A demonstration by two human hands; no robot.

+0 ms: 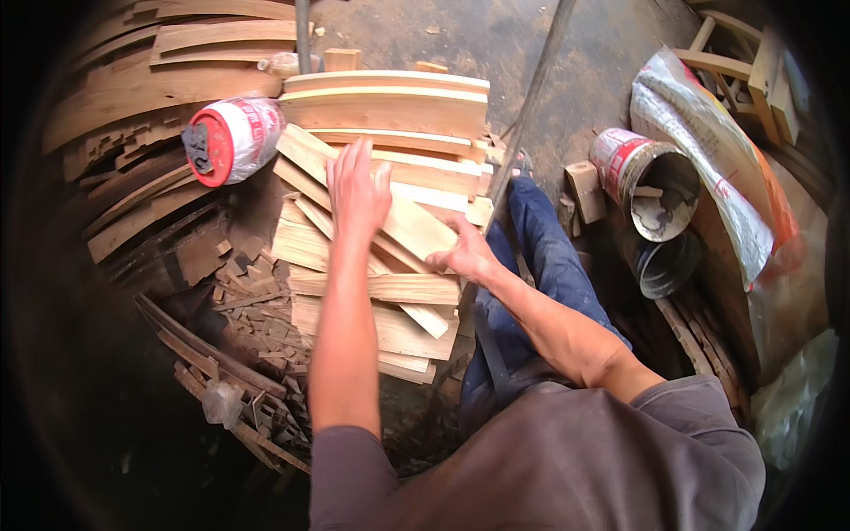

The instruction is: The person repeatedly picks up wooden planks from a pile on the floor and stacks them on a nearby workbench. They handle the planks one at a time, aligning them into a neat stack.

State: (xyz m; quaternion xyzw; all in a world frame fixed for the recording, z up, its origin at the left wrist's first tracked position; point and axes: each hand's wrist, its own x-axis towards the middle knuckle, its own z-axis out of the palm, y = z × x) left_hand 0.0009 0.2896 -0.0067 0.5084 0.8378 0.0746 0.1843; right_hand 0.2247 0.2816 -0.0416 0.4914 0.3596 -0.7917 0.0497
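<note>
A pale wooden board lies slantwise on top of a stack of wooden boards. My left hand rests on its upper part, fingers stretched out flat and pointing away from me. At the board's near right end, my right hand grips the corner, with the thumb at the edge and the fingers partly hidden. Other slats lie askew just under this board, fanned out over a lower board and further ones nearer to me.
A round tub wrapped in plastic with a red lid sits left of the stack. Curved planks pile up at far left, with offcuts below. On the right are an open-topped can, a wood block and a sack. Metal bars rise beyond.
</note>
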